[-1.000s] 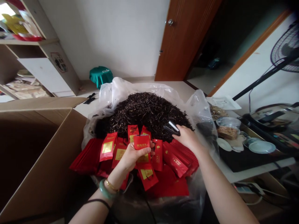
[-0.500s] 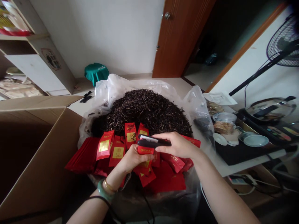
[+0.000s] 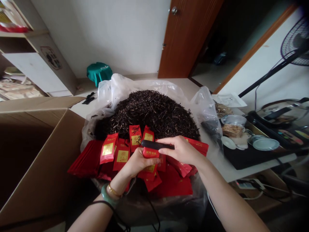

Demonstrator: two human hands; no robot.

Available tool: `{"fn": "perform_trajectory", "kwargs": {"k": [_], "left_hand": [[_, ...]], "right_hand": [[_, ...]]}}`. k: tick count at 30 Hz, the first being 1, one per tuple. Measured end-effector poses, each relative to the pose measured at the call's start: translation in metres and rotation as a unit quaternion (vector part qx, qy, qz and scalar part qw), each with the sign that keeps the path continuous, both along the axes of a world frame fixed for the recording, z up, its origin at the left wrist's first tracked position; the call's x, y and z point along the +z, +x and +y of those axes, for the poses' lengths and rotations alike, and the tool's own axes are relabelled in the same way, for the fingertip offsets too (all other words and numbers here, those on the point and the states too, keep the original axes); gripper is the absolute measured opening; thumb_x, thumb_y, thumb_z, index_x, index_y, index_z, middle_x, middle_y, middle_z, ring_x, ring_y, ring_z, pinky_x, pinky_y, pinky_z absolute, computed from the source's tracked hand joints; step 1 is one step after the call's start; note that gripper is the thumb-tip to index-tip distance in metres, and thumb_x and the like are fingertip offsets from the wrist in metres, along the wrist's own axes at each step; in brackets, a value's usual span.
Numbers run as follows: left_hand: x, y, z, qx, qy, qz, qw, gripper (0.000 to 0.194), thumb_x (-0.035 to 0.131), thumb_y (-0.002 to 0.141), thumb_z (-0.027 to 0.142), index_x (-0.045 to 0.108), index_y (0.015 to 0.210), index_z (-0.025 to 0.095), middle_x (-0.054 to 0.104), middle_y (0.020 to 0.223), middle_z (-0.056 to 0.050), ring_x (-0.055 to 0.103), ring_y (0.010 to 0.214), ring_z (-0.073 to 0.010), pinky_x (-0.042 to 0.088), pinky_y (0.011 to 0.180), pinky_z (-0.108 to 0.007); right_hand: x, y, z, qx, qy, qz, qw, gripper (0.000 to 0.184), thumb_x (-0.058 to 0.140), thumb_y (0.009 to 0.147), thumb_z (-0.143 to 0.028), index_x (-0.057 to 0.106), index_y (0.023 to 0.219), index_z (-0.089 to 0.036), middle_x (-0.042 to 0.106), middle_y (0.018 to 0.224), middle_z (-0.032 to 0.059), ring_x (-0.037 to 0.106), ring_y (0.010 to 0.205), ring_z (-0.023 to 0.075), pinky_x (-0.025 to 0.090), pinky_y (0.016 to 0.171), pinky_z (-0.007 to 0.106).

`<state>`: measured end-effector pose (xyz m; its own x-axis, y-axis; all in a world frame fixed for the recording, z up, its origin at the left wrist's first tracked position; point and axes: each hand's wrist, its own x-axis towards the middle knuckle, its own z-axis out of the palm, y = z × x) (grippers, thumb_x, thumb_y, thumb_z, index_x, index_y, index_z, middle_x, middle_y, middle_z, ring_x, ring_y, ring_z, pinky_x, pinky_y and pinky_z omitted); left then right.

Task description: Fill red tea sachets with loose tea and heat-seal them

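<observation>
A big heap of dark, twisted loose tea leaves [image 3: 149, 112] fills a white plastic bag [image 3: 120, 88]. Several red and gold packets [image 3: 108, 149] lie fanned along its near side. My left hand [image 3: 137, 162] grips an upright red packet [image 3: 151, 152] by its body. My right hand [image 3: 181, 150] holds a black hand-held heat sealer [image 3: 156, 145], its jaws pressed shut across the packet's top edge. The sealer's cord is not visible near my hand. A jade bangle and a gold bracelet sit on my left wrist.
A large open cardboard box [image 3: 36, 154] stands to the left. On the right, a table holds a dark tray with dishes [image 3: 263, 144] and a pot [image 3: 280, 111]. A standing fan [image 3: 295, 42] is at far right. Dark cables hang below the bag.
My right hand has brought the sealer from over the tea down onto the packet's top edge, and its jaws have closed. My left hand has raised the packet slightly.
</observation>
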<state>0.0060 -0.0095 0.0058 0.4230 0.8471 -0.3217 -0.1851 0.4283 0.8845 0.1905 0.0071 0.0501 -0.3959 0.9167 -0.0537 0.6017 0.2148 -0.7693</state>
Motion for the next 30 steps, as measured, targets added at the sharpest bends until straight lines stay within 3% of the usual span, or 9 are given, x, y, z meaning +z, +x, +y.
{"fn": "perform_trajectory", "kwargs": {"k": [10, 20, 30], "left_hand": [[0.001, -0.002, 0.0, -0.005, 0.008, 0.006, 1.0, 0.03, 0.086, 0.051, 0.031, 0.071, 0.069, 0.013, 0.07, 0.066, -0.003, 0.061, 0.06, -0.0148, 0.049, 0.065, -0.027], [-0.003, -0.004, 0.001, 0.012, -0.001, -0.003, 1.0, 0.034, 0.087, 0.051, 0.029, 0.071, 0.075, 0.011, 0.072, 0.068, -0.004, 0.064, 0.062, -0.0162, 0.049, 0.066, -0.028], [0.0, 0.0, 0.0, 0.003, 0.006, 0.012, 1.0, 0.032, 0.088, 0.048, 0.031, 0.07, 0.067, 0.013, 0.07, 0.066, -0.003, 0.061, 0.06, -0.0145, 0.049, 0.063, -0.026]], "right_hand": [[-0.005, 0.0, 0.001, 0.0, -0.015, 0.028, 0.999, 0.033, 0.065, 0.08, -0.031, 0.071, 0.112, -0.024, 0.072, 0.112, 0.0042, 0.067, 0.105, 0.0279, 0.052, 0.093, 0.04], [-0.002, 0.011, 0.007, -0.008, -0.071, 0.087, 0.994, 0.049, 0.073, 0.072, -0.036, 0.066, 0.118, -0.018, 0.067, 0.122, 0.0083, 0.062, 0.113, 0.0287, 0.047, 0.101, 0.044], [-0.013, -0.006, 0.002, -0.008, -0.053, 0.089, 0.995, 0.033, 0.067, 0.077, -0.029, 0.071, 0.109, -0.023, 0.072, 0.111, 0.0042, 0.066, 0.106, 0.0274, 0.051, 0.095, 0.041]]}}
